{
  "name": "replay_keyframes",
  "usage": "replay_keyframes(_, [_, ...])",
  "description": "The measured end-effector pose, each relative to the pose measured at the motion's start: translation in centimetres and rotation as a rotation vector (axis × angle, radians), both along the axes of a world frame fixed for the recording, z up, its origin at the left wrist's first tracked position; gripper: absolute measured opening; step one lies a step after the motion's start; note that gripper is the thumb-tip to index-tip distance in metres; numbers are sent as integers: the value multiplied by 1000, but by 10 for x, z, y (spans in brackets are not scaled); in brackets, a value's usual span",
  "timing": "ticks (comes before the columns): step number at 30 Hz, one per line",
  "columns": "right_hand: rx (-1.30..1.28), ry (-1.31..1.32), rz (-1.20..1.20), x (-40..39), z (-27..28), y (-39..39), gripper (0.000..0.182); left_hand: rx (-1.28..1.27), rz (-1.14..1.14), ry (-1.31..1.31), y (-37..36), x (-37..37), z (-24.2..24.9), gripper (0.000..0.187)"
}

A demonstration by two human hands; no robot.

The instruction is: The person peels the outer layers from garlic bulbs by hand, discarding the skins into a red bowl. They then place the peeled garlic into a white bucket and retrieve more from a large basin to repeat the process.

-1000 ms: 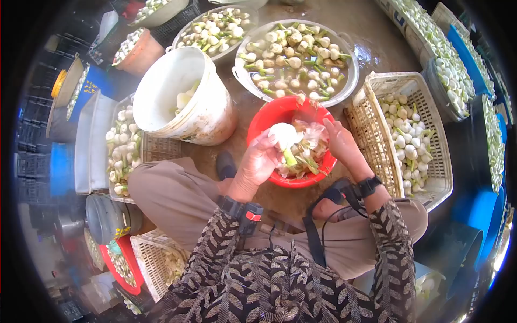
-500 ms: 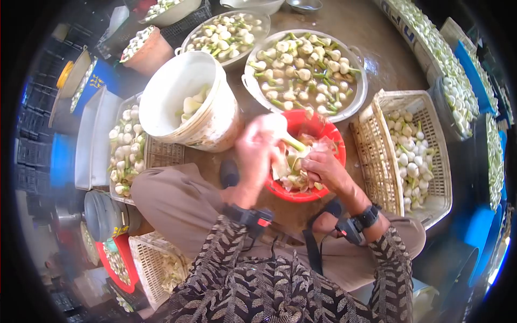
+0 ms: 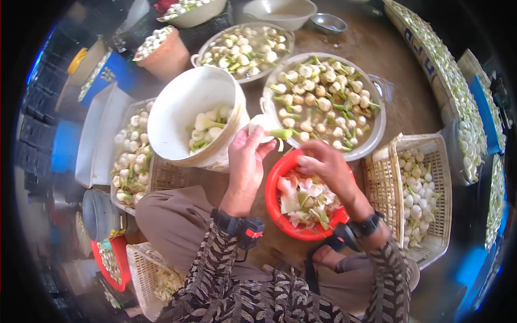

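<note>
My left hand [image 3: 247,166] grips a white garlic bulb [image 3: 260,126] between thumb and fingers, its short green stem pointing right and a thin strip of peel hanging below. Beside it, my right hand [image 3: 326,168] is closed, its fingertips pinched together over the far rim of the red basin [image 3: 273,209]; what they hold, if anything, is hidden. Loose garlic skins and leaf scraps [image 3: 307,202] fill that basin. Left of my left hand stands a white bucket [image 3: 175,116] with several peeled, green-stemmed bulbs inside.
Ahead, two wide metal basins [image 3: 383,119] hold garlic bulbs in water. A plastic crate [image 3: 383,183] of bulbs is at my right, another crate [image 3: 168,175] at my left. Sacks and tubs heaped with garlic [image 3: 452,97] line the right side.
My left hand has moved up and away from the red basin with the garlic bulb. My right hand has come off the stem and risen to the basin's far rim. The view has shifted.
</note>
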State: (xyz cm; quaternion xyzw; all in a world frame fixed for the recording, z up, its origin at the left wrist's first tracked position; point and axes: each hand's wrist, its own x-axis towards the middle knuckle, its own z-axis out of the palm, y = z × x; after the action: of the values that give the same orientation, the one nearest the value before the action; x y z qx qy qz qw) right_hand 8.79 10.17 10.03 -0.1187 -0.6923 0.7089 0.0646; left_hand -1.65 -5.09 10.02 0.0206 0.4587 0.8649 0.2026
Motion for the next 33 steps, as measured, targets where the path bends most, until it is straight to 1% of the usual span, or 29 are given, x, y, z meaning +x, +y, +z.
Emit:
replay_keyframes(1, [180, 135, 43, -10, 2, -5, 21, -31, -12, -34, 6, 6, -9, 25])
replay_keyframes(3, [-7, -146, 85, -17, 13, -12, 19, 54, -74, -68, 13, 17, -16, 24])
replay_keyframes(4, [-9, -151, 91, -16, 10, -12, 19, 52, -68, -73, 13, 16, -21, 24])
replay_keyframes(6, [334, -15, 40, -11, 0, -8, 17, 222, -79, -317, 9, 10, -30, 26])
replay_keyframes(7, [333, -10, 52, -3, -10, -5, 17, 222, -67, -312, 4, 4, -27, 26])
replay_keyframes(9, [774, 7, -14, 14, -36, 11, 15, 375, -33, -236, -13, -19, -18, 33])
replay_keyframes(10, [786, -4, -18, 19, -43, 22, 15, 487, -13, -235, -29, -40, -15, 35])
replay_keyframes(11, [793, -44, 188, 28, -49, 34, 14, 600, 6, -245, -47, -59, -16, 38])
replay_keyframes(12, [788, -86, 389, 36, -56, 42, 15, 642, 119, -332, -56, -68, 0, 40])
replay_keyframes(13, [734, -225, 391, 46, -64, 41, 21, 680, 230, -416, -57, -74, 19, 41])
replay_keyframes(15, [880, -350, 536, 40, -51, 55, 30, 696, 198, -464, -53, -77, 23, 40])
replay_keyframes(17, [905, -318, 398, 12, -37, 82, 24, 707, 191, -506, -47, -71, 6, 39])
replay_keyframes(18, [994, -277, 400, -10, -52, 107, 22, 554, 125, -403, -38, -65, -15, 36])
replay_keyframes(19, [972, -243, 187, -30, -63, 124, 17, 398, 56, -298, -29, -59, -32, 33])
replay_keyframes(20, [1075, -168, 89, -55, -87, 147, 13, 334, -11, -274, -19, -53, -46, 28])
replay_keyframes(21, [1125, -23, 8, -74, -105, 165, 11, 269, -77, -248, -9, -45, -55, 23])
replay_keyframes(22, [1145, 92, -16, -97, -120, 178, 20, 145, -48, -231, 4, -36, -56, 20])
replay_keyframes(23, [1148, 94, -20, -119, -134, 189, 20, 21, -18, -212, 17, -27, -56, 17])
replay_keyframes(25, [1209, 32, 74, -158, -160, 194, 30, -82, -78, -197, 35, -20, -63, 17])
replay_keyframes(26, [1201, 27, 75, -166, -173, 192, 30, -111, -87, -193, 41, -20, -71, 17])
replay_keyframes(27, [1299, -90, 186, -173, -182, 190, 32, -115, -86, -200, 45, -22, -76, 17])
replay_keyframes(28, [1390, -211, 303, -176, -191, 187, 34, -170, -93, -182, 47, -24, -80, 17])
replay_keyframes(32, [1363, -195, 315, -129, -220, 175, 31, -295, -78, -181, 54, -37, -89, 16])
replay_keyframes(33, [1421, -306, 561, -118, -225, 182, 29, -315, -75, -173, 57, -40, -91, 16])
